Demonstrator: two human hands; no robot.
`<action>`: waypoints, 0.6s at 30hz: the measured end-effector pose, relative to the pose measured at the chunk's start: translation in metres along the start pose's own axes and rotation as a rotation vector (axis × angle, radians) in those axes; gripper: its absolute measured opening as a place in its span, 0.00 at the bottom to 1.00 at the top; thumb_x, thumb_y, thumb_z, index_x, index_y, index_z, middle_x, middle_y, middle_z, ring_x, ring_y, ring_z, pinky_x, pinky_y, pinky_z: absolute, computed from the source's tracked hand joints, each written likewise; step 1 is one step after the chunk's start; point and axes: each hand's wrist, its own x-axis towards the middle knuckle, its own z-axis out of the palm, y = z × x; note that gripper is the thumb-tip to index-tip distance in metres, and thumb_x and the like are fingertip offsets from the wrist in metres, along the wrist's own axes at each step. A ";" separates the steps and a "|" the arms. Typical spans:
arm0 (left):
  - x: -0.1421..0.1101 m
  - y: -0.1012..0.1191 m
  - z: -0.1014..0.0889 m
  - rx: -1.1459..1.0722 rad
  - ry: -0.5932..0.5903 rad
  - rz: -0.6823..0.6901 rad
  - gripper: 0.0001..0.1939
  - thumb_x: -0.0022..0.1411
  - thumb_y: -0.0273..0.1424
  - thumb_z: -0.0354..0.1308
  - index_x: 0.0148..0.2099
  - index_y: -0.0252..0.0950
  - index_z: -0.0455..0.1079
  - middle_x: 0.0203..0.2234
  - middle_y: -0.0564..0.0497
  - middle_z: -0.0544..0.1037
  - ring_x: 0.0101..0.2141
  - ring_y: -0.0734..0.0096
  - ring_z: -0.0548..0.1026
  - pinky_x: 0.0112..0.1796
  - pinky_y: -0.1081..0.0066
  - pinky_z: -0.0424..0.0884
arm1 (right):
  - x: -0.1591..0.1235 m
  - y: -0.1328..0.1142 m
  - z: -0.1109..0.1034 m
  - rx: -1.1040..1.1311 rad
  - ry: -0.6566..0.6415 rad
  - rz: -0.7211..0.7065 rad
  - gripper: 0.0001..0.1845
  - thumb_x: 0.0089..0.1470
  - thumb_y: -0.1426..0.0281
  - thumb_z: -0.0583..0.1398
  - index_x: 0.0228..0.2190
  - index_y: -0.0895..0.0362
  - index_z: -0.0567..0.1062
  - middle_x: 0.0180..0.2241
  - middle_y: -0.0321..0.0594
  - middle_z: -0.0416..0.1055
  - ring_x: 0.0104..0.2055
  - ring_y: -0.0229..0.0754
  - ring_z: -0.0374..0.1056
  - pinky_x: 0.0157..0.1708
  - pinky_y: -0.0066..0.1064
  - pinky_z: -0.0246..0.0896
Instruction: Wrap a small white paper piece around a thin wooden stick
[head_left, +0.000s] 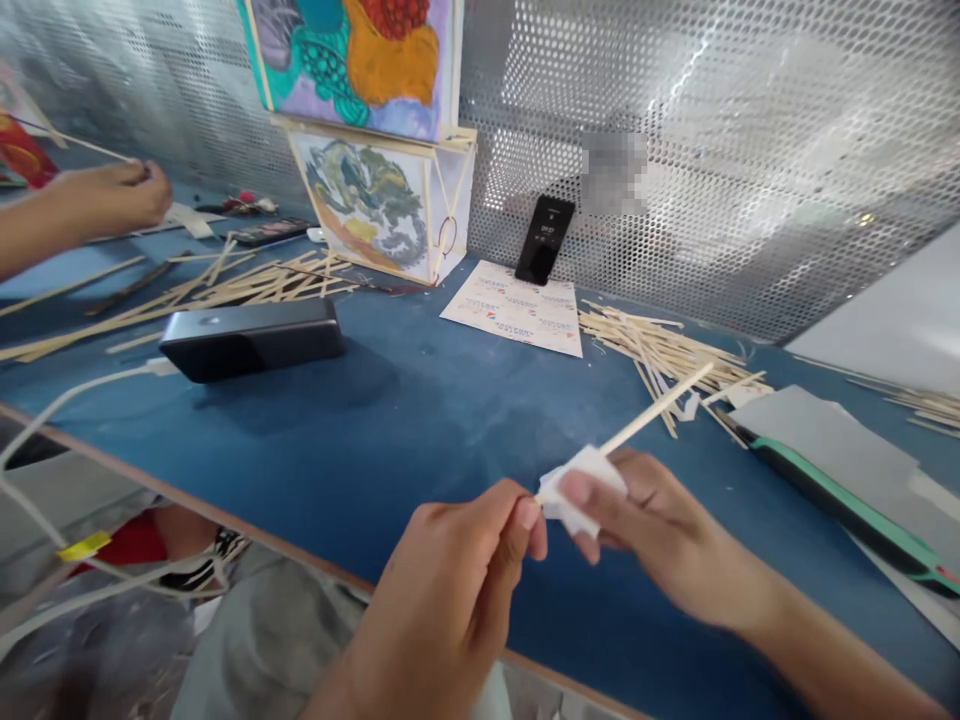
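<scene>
Between my two hands runs a thin pale wooden stick (660, 408), tilted up to the right above the blue table. My left hand (469, 570) pinches its lower end between thumb and fingers. Around the middle of the stick, my right hand (656, 525) presses a folded piece of white paper (592, 487) with the thumb on top; whether it is sandpaper I cannot tell. The stick's upper end sticks out past my right hand, near a pile of similar sticks (652, 345).
A grey power bank (255, 338) with a white cable (90, 385) lies left. A phone (545, 240) leans on the perforated metal wall behind a printed sheet (517, 308). Painted box frames (375, 205) stand at the back. A green-black knife (847, 505) lies right. Another person's hand (112, 195) holds a stick.
</scene>
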 end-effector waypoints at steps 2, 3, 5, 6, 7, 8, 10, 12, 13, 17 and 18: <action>0.000 0.000 0.000 0.011 0.035 -0.025 0.22 0.79 0.43 0.40 0.34 0.40 0.62 0.17 0.61 0.57 0.19 0.79 0.56 0.23 0.72 0.53 | 0.003 0.002 -0.003 0.062 0.212 -0.023 0.30 0.65 0.51 0.61 0.17 0.54 0.71 0.18 0.33 0.63 0.23 0.35 0.58 0.26 0.30 0.53; 0.000 0.000 0.000 0.017 0.050 -0.028 0.22 0.79 0.44 0.40 0.34 0.40 0.62 0.17 0.62 0.56 0.19 0.78 0.55 0.23 0.72 0.52 | 0.004 0.003 -0.005 0.087 0.294 -0.029 0.31 0.66 0.50 0.61 0.17 0.54 0.69 0.17 0.33 0.61 0.24 0.35 0.58 0.26 0.30 0.54; 0.001 0.000 0.000 0.042 0.056 -0.027 0.21 0.79 0.43 0.40 0.35 0.40 0.62 0.17 0.61 0.57 0.19 0.77 0.55 0.23 0.72 0.52 | 0.004 0.003 -0.006 0.090 0.263 -0.013 0.31 0.67 0.51 0.60 0.17 0.54 0.70 0.17 0.32 0.61 0.23 0.34 0.57 0.25 0.29 0.52; 0.002 0.000 0.000 0.063 0.052 -0.010 0.20 0.79 0.42 0.40 0.35 0.40 0.62 0.17 0.61 0.57 0.19 0.77 0.56 0.23 0.72 0.53 | 0.004 0.003 -0.005 0.075 0.175 0.008 0.30 0.67 0.51 0.60 0.18 0.55 0.72 0.17 0.33 0.62 0.22 0.34 0.57 0.24 0.30 0.50; 0.002 0.000 0.001 0.090 0.049 0.013 0.20 0.79 0.40 0.40 0.35 0.40 0.62 0.18 0.61 0.57 0.19 0.77 0.57 0.23 0.72 0.53 | 0.003 0.003 -0.002 0.058 0.086 0.035 0.30 0.65 0.51 0.61 0.18 0.56 0.74 0.17 0.34 0.63 0.21 0.34 0.56 0.23 0.31 0.48; 0.003 0.000 0.002 0.125 0.054 0.040 0.19 0.79 0.38 0.40 0.35 0.40 0.62 0.18 0.61 0.57 0.19 0.78 0.58 0.23 0.72 0.54 | 0.004 0.002 0.000 0.049 0.033 0.058 0.30 0.64 0.50 0.63 0.18 0.56 0.76 0.17 0.35 0.65 0.20 0.33 0.55 0.22 0.32 0.47; 0.003 -0.001 0.007 0.235 0.089 0.096 0.16 0.78 0.35 0.40 0.36 0.40 0.61 0.18 0.61 0.58 0.18 0.78 0.60 0.23 0.72 0.54 | 0.006 0.002 0.003 0.066 0.087 0.080 0.30 0.62 0.49 0.64 0.17 0.56 0.75 0.17 0.35 0.64 0.20 0.34 0.54 0.22 0.33 0.46; 0.003 -0.002 0.014 0.373 0.159 0.131 0.15 0.78 0.32 0.41 0.36 0.40 0.59 0.18 0.62 0.59 0.17 0.78 0.60 0.23 0.71 0.54 | 0.008 0.003 0.001 0.112 0.272 0.078 0.32 0.62 0.48 0.63 0.15 0.55 0.69 0.17 0.34 0.58 0.21 0.35 0.52 0.24 0.33 0.45; 0.003 -0.003 0.017 0.436 0.200 0.139 0.14 0.78 0.31 0.41 0.36 0.40 0.59 0.18 0.62 0.60 0.17 0.78 0.60 0.22 0.71 0.53 | 0.009 0.004 -0.001 0.134 0.340 0.078 0.32 0.63 0.48 0.63 0.15 0.54 0.66 0.17 0.33 0.56 0.22 0.35 0.50 0.24 0.34 0.45; 0.000 -0.009 0.026 0.584 0.297 0.202 0.13 0.78 0.29 0.43 0.36 0.41 0.57 0.19 0.62 0.61 0.17 0.77 0.60 0.21 0.71 0.56 | 0.005 0.005 -0.005 0.145 0.294 0.113 0.34 0.64 0.48 0.60 0.15 0.54 0.65 0.18 0.34 0.52 0.23 0.37 0.49 0.25 0.35 0.44; -0.001 -0.011 0.026 0.604 0.297 0.221 0.12 0.78 0.28 0.43 0.36 0.41 0.57 0.19 0.62 0.62 0.17 0.77 0.62 0.22 0.71 0.57 | 0.003 0.003 -0.004 0.129 0.243 0.120 0.34 0.64 0.47 0.60 0.15 0.55 0.65 0.17 0.34 0.52 0.22 0.36 0.49 0.25 0.35 0.43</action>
